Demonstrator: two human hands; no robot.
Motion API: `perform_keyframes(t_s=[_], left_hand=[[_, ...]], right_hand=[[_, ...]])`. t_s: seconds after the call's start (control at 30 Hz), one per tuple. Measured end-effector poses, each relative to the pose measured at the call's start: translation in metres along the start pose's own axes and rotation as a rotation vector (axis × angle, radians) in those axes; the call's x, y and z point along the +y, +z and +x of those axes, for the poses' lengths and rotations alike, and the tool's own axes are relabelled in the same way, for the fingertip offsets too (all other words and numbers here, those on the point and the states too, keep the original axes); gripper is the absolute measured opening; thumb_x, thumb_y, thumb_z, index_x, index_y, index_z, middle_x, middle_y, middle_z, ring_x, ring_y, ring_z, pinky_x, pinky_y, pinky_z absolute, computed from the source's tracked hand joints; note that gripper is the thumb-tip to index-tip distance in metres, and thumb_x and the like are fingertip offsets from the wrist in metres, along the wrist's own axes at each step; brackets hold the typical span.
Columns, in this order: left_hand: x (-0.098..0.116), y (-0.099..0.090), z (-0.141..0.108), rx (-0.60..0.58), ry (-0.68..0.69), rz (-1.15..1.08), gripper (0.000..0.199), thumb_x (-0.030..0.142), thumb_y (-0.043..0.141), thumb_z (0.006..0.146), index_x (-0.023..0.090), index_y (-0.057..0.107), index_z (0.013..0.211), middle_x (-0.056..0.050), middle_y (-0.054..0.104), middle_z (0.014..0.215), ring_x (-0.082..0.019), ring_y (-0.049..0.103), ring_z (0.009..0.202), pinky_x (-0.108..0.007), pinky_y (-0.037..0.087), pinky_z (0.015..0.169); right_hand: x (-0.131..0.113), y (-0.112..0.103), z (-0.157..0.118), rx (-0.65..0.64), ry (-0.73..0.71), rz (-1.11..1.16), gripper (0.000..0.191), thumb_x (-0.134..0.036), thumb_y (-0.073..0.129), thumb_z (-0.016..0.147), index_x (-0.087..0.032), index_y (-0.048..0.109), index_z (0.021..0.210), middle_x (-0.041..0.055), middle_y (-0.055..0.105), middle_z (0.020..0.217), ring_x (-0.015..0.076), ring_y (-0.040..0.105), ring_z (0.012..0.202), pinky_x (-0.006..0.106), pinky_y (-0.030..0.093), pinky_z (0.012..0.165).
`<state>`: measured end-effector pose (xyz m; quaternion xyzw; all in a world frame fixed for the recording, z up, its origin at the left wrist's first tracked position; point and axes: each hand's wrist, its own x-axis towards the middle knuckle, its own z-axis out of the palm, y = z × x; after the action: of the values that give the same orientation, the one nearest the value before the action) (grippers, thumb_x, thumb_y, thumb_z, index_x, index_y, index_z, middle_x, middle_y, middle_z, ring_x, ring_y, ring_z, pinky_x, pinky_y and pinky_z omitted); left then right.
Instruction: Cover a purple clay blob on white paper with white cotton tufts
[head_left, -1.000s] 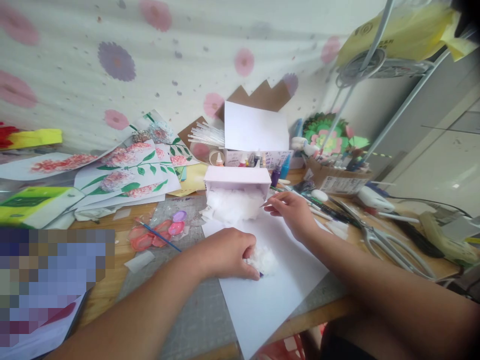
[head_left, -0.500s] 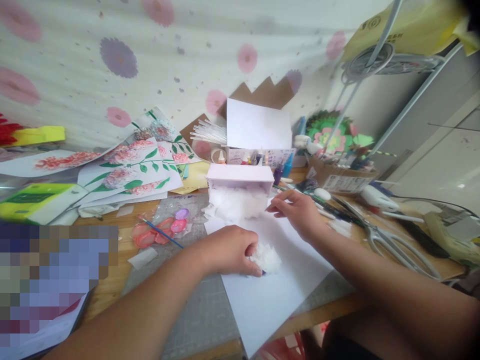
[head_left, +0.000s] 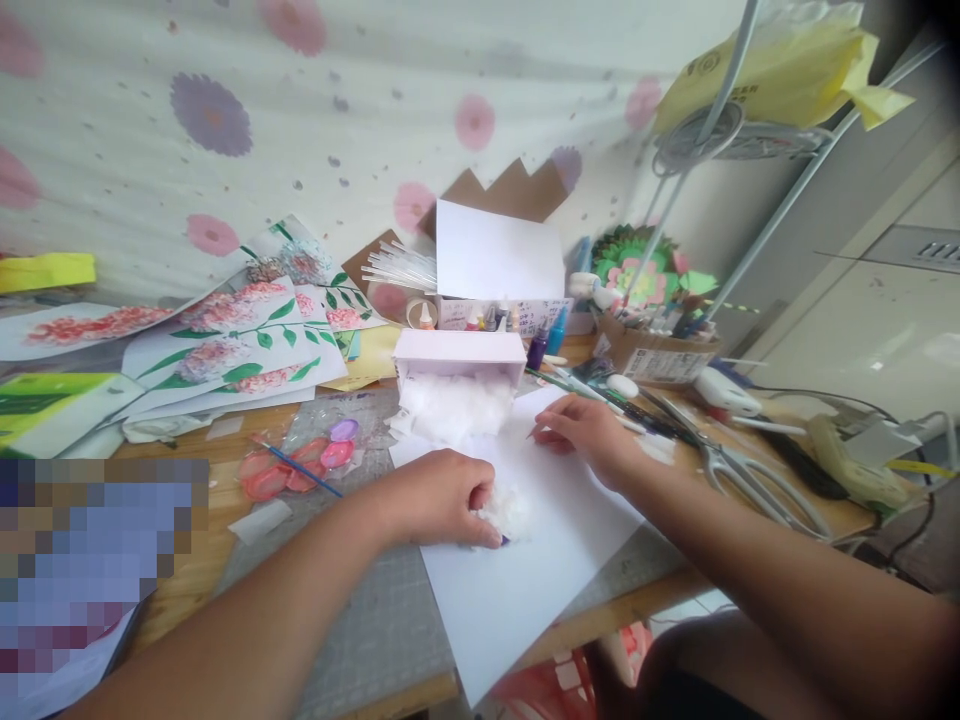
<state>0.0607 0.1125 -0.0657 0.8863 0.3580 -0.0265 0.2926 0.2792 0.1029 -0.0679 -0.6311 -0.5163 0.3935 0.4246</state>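
A white paper sheet lies over the grey cutting mat. On it, my left hand has its fingers curled at the left side of a small white fluffy tuft; a bit of dark purple shows by the fingertips. My right hand hovers above the sheet's upper right part, fingers pinched on something thin and pale that is too small to name. Behind both hands is an open white box lying on its side, with white fluff spilling from its front.
Scissors, pens and a cardboard box of tools are at the right. Flower paintings, a blue brush over pink palettes, and a pixelated screen are at the left. Paint bottles stand behind the white box.
The view has shifted a little to the right. My right hand has moved slightly down and nearer the tuft, away from the white box. My left hand keeps its place at the tuft.
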Motion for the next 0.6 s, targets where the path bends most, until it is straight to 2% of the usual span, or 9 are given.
perform_keyframes(t_s=[0.2, 0.43, 0.5, 0.6], left_hand=[[-0.002, 0.001, 0.000, -0.001, 0.001, -0.012, 0.036, 0.053, 0.063, 0.059, 0.023, 0.050, 0.073, 0.006, 0.056, 0.071, -0.012, 0.050, 0.060, -0.021, 0.031, 0.046], [-0.001, 0.000, 0.000, 0.005, 0.013, -0.024, 0.034, 0.051, 0.063, 0.060, 0.023, 0.050, 0.073, 0.005, 0.056, 0.070, -0.012, 0.051, 0.060, -0.021, 0.032, 0.047], [-0.001, 0.000, 0.000, 0.005, 0.011, -0.024, 0.034, 0.051, 0.064, 0.060, 0.022, 0.050, 0.073, 0.005, 0.056, 0.070, -0.012, 0.051, 0.060, -0.021, 0.032, 0.047], [0.000, 0.000, 0.000, 0.005, 0.000, -0.020, 0.035, 0.051, 0.064, 0.059, 0.022, 0.050, 0.072, 0.005, 0.056, 0.071, -0.013, 0.051, 0.060, -0.021, 0.032, 0.047]], right_hand=[[-0.007, 0.008, -0.002, 0.043, -0.040, -0.106, 0.015, -0.026, 0.060, 0.071, -0.016, 0.056, 0.062, 0.0038, 0.068, 0.062, 0.0129, 0.062, 0.057, 0.023, 0.049, 0.055], [-0.017, -0.003, -0.008, 0.031, -0.119, -0.203, 0.015, -0.028, 0.058, 0.074, -0.016, 0.059, 0.064, 0.0046, 0.069, 0.067, 0.0155, 0.063, 0.062, 0.027, 0.050, 0.060], [-0.015, -0.009, -0.007, -0.020, -0.191, -0.254, 0.014, -0.028, 0.057, 0.075, -0.016, 0.061, 0.068, 0.0048, 0.068, 0.070, 0.0168, 0.063, 0.066, 0.029, 0.050, 0.063], [-0.006, -0.017, -0.003, -0.124, -0.401, -0.363, 0.012, -0.026, 0.057, 0.075, -0.018, 0.063, 0.069, 0.0051, 0.067, 0.083, 0.0177, 0.062, 0.074, 0.030, 0.048, 0.068]])
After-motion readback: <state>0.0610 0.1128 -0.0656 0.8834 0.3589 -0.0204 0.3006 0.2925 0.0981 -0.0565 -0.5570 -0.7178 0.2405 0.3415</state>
